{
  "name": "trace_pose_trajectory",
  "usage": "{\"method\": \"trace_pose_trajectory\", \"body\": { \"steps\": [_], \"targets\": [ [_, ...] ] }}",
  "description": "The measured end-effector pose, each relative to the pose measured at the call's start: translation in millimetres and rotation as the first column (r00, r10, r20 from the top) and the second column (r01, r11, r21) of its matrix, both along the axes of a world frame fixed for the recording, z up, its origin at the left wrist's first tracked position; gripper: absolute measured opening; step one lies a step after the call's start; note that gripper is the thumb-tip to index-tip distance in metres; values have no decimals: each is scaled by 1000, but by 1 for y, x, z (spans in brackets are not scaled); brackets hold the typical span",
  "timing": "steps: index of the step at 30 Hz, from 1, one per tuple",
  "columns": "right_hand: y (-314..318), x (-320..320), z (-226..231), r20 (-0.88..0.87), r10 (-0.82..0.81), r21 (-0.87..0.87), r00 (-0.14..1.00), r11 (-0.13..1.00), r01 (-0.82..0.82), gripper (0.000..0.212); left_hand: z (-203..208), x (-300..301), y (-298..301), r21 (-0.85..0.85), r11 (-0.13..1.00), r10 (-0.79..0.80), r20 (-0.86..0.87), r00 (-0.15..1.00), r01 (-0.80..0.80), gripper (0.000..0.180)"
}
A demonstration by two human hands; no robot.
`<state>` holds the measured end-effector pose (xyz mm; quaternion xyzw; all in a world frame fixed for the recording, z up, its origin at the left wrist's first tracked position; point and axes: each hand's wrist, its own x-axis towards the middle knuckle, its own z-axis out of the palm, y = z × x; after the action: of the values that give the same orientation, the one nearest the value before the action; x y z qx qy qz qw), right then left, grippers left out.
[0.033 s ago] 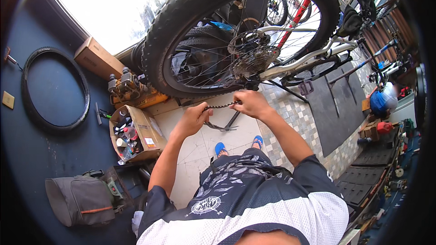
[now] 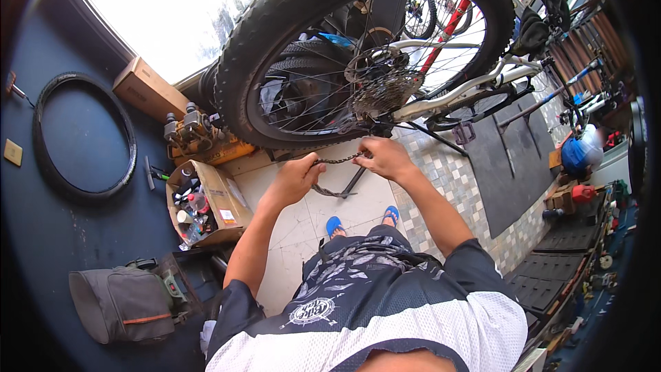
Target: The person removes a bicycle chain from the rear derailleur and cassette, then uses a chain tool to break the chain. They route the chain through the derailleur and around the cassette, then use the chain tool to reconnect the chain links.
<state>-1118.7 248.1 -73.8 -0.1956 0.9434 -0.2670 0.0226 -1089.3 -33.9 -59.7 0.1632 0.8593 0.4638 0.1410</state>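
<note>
A dark bicycle chain (image 2: pixel 337 162) runs between my two hands, sagging a little in the middle. My left hand (image 2: pixel 296 178) pinches it, and a loose length hangs below that hand and trails to the right. The other end of the span is pinched by the fingertips of my right hand (image 2: pixel 385 158). Just beyond both hands hangs a raised bicycle's rear wheel (image 2: pixel 237 114) with a knobbly tyre. Its cassette (image 2: pixel 389 93) shows at the hub, beside the pale frame (image 2: pixel 447 100).
On the left stand an open cardboard box (image 2: pixel 231 196) of bottles and a grey backpack (image 2: pixel 127 306). A tyre (image 2: pixel 51 158) hangs on the dark wall. A dark mat (image 2: pixel 513 172) lies to the right, with a person in blue (image 2: pixel 577 155) beyond it. A pedal (image 2: pixel 465 132) sticks out below the frame.
The chain between my hands sags slightly more than before. My right hand's fingers have shifted a little on it; the bicycle has not moved.
</note>
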Motion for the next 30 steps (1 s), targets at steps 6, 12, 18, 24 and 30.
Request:
{"method": "trace_pose_trajectory", "body": {
  "steps": [6,12,18,24,30],
  "targets": [
    [32,16,-5,173,-521,-76,836,839,539,58,33,-25,23,-150,986,24,-297,955,-71,24],
    [23,-6,-21,-77,-480,-47,874,878,477,80,64,-47,24,-110,988,66,-307,949,-104,22],
    [9,-20,-17,91,-451,-125,888,879,459,65,108,-61,27,-55,991,100,-270,958,-119,26],
    [2,-26,-30,179,-296,-509,938,788,345,47,133,-78,37,22,993,117,-300,947,-116,26],
    [-4,-24,-31,271,-229,-674,935,648,354,35,178,-79,66,-23,995,83,-355,931,-98,28]
  ]
}}
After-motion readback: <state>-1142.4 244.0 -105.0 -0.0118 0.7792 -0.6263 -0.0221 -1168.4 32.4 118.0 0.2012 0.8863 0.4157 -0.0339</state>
